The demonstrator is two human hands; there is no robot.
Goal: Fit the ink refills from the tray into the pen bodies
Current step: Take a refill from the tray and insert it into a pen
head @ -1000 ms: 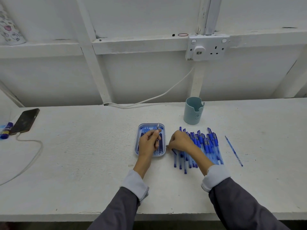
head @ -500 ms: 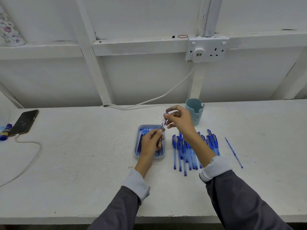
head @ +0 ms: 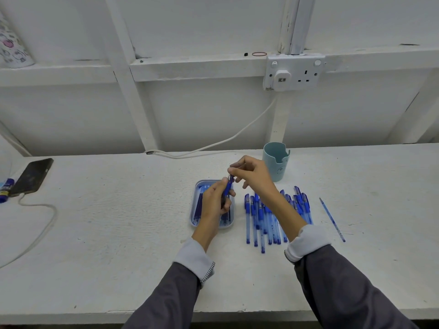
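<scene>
Above the blue tray (head: 195, 189), my left hand (head: 215, 200) grips the lower end of an ink refill, which is mostly hidden by its fingers. A blue pen body (head: 229, 186) stands nearly upright between my hands, its lower end at my left fingers. My right hand (head: 253, 174) pinches the pen body's upper end with thumb and fingertips. Several dark refills (head: 198, 208) lie lengthwise in the tray. To the right of the tray a pile of blue pens (head: 263, 219) lies on the white bench, partly under my right forearm.
One loose refill (head: 332, 219) lies right of the pile. A pale teal cup (head: 276, 162) stands behind my right hand. At far left lie a phone (head: 31, 176) on a white cable (head: 45, 224) and a glue stick (head: 6, 192). A wall socket (head: 294, 72) is above.
My right hand took a pen body from the pile and raised it over the tray. My left hand lifted a refill from the tray, and the two parts now meet between my hands.
</scene>
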